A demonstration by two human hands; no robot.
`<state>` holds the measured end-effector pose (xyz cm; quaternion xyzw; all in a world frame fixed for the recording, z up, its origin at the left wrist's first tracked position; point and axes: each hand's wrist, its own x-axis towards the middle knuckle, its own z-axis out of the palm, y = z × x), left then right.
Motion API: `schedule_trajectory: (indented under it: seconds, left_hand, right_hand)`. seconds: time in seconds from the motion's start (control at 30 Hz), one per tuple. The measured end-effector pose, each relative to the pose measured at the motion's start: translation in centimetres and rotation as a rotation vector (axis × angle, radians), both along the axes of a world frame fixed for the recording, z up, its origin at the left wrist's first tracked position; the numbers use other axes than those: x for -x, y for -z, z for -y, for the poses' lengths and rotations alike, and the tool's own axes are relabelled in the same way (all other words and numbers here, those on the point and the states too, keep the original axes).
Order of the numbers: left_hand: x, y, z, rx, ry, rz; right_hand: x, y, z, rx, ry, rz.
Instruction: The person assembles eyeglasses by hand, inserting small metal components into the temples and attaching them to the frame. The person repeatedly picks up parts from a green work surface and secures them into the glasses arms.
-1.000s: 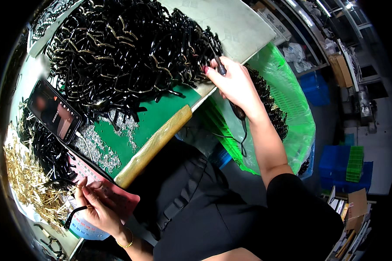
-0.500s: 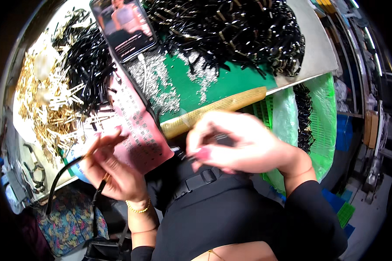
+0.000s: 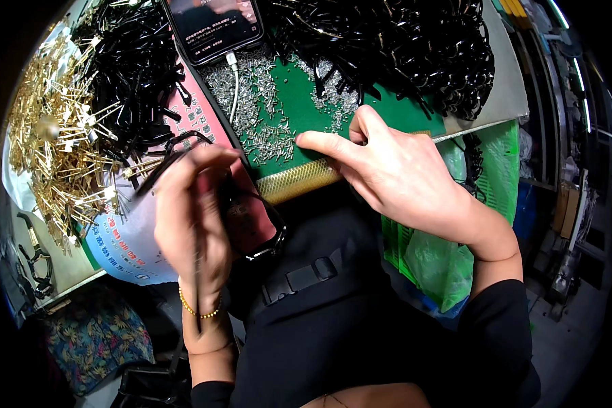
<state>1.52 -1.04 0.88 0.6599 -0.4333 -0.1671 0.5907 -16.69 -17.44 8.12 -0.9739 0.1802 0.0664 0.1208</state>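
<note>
My left hand (image 3: 196, 217) is closed around an eyeglass frame. The frame's black rim (image 3: 279, 239) shows past my fingers, and its slim black temples, blurred by motion, run along the hand and wrist. My right hand (image 3: 411, 180) reaches over the green mat (image 3: 296, 95). One outstretched digit touches the edge of the scattered small silver screws (image 3: 268, 139). Another digit is bent and apart from it; the remaining fingers are hidden under the hand. No held thing shows in it.
A phone (image 3: 214, 27) with a white cable lies at the back. Heaps of gold temples (image 3: 47, 149), black temples (image 3: 132, 75) and black frames (image 3: 387, 47) surround the mat. A gold mesh-patterned strip (image 3: 296, 182) edges it. A green basket (image 3: 500, 156) stands at right.
My right hand has gone from near my lap, up and forward to the screws. My left hand has turned and moved slightly right and up, still with the eyeglass frame.
</note>
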Motion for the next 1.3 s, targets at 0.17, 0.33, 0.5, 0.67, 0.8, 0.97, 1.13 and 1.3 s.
schedule_trajectory:
  seconds: [0.17, 0.33, 0.5, 0.67, 0.8, 0.97, 1.13, 1.3]
  left_hand:
    - [-1.0, -0.5, -1.1, 0.168, -0.299, -0.082]
    - [-1.7, -2.0, -0.3, 0.001, -0.397, -0.251]
    - [-2.7, -1.5, 0.6, 0.047, -0.295, -0.382]
    - [-2.2, -2.0, 0.5, -0.153, -0.121, -0.424]
    - [-1.9, -2.2, -1.0, -0.289, 0.013, -0.439]
    - [-2.1, -2.2, -0.8, -0.239, 0.031, -0.451]
    - [-2.0, -2.3, -0.7, -0.279, 0.044, -0.361]
    - [-1.9, -1.5, -0.8, -0.261, 0.070, -0.212]
  right_hand:
    - [-0.2, 0.4, 0.2, -0.030, -0.002, 0.044]
    - [-0.6, 0.4, 0.3, -0.045, 0.005, 0.032]
    - [-1.2, 0.2, 0.1, -0.024, 0.004, 0.012]
    - [-1.2, 0.4, -0.2, 0.045, -0.022, -0.047]
    - [-1.2, -0.2, -0.6, -0.100, -0.017, 0.052]
    - [-2.7, -0.5, -1.6, -0.188, -0.157, 0.023]
    - [-3.4, -0.2, -1.2, -0.156, -0.223, -0.007]
    - [-3.8, -0.3, -0.9, -0.188, -0.220, -0.068]
